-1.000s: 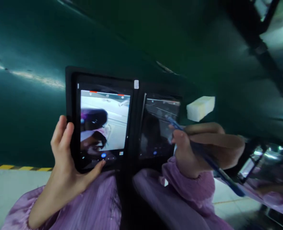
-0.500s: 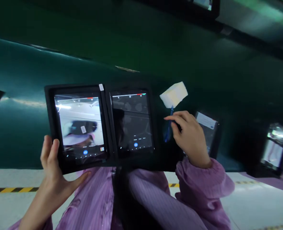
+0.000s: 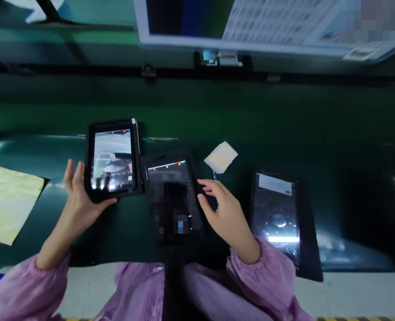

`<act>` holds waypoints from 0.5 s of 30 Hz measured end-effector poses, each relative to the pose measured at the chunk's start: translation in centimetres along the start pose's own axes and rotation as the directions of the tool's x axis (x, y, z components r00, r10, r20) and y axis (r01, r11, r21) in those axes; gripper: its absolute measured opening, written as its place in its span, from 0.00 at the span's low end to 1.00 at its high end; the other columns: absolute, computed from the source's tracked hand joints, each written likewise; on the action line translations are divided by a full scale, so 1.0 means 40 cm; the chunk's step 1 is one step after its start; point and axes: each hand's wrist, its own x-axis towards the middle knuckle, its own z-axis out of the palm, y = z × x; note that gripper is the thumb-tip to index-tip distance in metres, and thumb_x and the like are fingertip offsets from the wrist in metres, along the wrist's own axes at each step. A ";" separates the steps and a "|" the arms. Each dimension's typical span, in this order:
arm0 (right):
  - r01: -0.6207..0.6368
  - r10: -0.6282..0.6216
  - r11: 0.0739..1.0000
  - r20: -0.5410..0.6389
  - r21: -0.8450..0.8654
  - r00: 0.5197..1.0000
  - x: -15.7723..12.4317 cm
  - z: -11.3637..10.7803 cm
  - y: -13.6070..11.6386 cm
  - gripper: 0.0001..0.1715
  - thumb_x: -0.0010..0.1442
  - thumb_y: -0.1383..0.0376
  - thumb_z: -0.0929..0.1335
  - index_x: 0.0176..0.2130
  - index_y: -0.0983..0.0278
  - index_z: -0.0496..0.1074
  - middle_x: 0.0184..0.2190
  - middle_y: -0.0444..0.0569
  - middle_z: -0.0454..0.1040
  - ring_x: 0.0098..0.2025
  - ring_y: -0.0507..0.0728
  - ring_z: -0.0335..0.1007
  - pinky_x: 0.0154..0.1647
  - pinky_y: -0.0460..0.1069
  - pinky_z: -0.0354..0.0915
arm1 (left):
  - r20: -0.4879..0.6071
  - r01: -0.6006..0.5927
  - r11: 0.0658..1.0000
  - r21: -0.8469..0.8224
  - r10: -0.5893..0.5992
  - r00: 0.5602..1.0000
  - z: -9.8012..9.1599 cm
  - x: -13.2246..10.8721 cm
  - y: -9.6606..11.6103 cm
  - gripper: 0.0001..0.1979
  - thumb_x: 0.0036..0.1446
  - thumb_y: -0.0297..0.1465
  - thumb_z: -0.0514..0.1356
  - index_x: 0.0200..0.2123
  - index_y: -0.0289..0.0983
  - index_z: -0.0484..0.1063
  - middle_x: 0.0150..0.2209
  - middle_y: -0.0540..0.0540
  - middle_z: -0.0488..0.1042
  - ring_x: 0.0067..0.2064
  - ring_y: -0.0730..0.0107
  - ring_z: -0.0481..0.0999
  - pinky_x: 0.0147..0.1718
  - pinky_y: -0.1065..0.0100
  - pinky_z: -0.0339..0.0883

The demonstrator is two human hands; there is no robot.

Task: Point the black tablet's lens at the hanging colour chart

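A tablet in a black frame (image 3: 113,160) is tilted slightly at the left, its screen showing a bright camera picture. My left hand (image 3: 80,200) is around its lower left corner, the thumb along the bottom edge and some fingers hidden by it. A second, darker tablet (image 3: 174,178) lies just right of it and lower. My right hand (image 3: 226,211) is by that tablet's right edge, thumb and fingers apart, holding nothing that I can see. A blue pen (image 3: 214,175) shows its tip beyond the fingers; the hand hides the remainder. Past it lies a white foam-like block (image 3: 221,157).
Another tablet (image 3: 274,214) with a white label lies on the dark green table (image 3: 351,178) to the right. A yellow cloth or sheet (image 3: 12,200) is at the left. Along the back runs a dark rail (image 3: 174,76), below a large sheet with printed rows (image 3: 271,22).
The left tablet has moved away from the second one and further up the table with my left hand. My right hand has come left to the second tablet's edge. The view has shifted.
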 end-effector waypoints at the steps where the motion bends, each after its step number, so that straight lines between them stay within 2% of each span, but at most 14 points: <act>1: -0.017 0.017 1.000 -0.013 0.018 1.000 0.002 0.005 -0.005 0.17 0.71 0.65 0.65 0.57 0.59 0.71 0.52 0.51 0.78 0.50 0.61 0.79 0.56 0.61 0.76 | 0.010 -0.045 0.999 0.001 0.044 0.999 0.004 0.067 -0.022 0.68 0.44 0.44 0.79 0.75 0.30 0.39 0.77 0.25 0.32 0.77 0.27 0.37 0.73 0.32 0.45; 4: -0.069 0.071 0.997 -0.040 0.036 0.997 0.008 0.010 -0.014 0.18 0.70 0.63 0.64 0.57 0.60 0.71 0.51 0.53 0.79 0.50 0.62 0.79 0.56 0.63 0.76 | 0.045 -0.121 0.992 -0.026 0.122 0.992 0.028 0.265 -0.054 0.61 0.54 0.43 0.74 0.74 0.25 0.38 0.76 0.23 0.32 0.77 0.30 0.41 0.73 0.38 0.49; 7: -0.134 0.135 0.990 -0.018 0.041 0.991 0.010 0.007 -0.014 0.21 0.69 0.60 0.64 0.59 0.61 0.71 0.52 0.55 0.79 0.52 0.64 0.79 0.57 0.63 0.76 | -0.007 -0.110 0.991 -0.074 0.109 0.994 0.082 0.425 -0.051 0.63 0.48 0.39 0.78 0.74 0.28 0.42 0.76 0.23 0.35 0.77 0.27 0.42 0.72 0.38 0.52; 9: -0.170 0.170 0.984 0.005 0.051 0.985 0.007 0.001 -0.013 0.24 0.68 0.59 0.63 0.60 0.61 0.71 0.55 0.55 0.78 0.54 0.64 0.78 0.58 0.64 0.75 | -0.065 -0.084 0.990 -0.111 0.077 0.995 0.128 0.494 -0.037 0.57 0.49 0.36 0.77 0.74 0.34 0.48 0.76 0.25 0.39 0.76 0.28 0.48 0.71 0.35 0.54; 12: -0.203 0.202 0.977 0.029 0.070 0.979 -0.006 -0.013 -0.017 0.26 0.68 0.57 0.63 0.61 0.60 0.70 0.59 0.55 0.76 0.56 0.63 0.78 0.61 0.64 0.74 | -0.161 -0.064 0.985 -0.163 0.038 0.986 0.185 0.519 -0.003 0.40 0.61 0.36 0.69 0.71 0.40 0.56 0.76 0.32 0.47 0.74 0.33 0.53 0.69 0.30 0.55; 15: -0.251 0.246 0.965 0.060 0.075 0.967 -0.021 -0.029 -0.029 0.28 0.68 0.53 0.62 0.62 0.58 0.70 0.60 0.55 0.75 0.56 0.64 0.78 0.61 0.65 0.74 | -0.214 -0.073 0.976 -0.206 0.027 0.976 0.207 0.446 0.041 0.30 0.68 0.37 0.62 0.69 0.38 0.60 0.73 0.34 0.55 0.74 0.38 0.55 0.69 0.30 0.53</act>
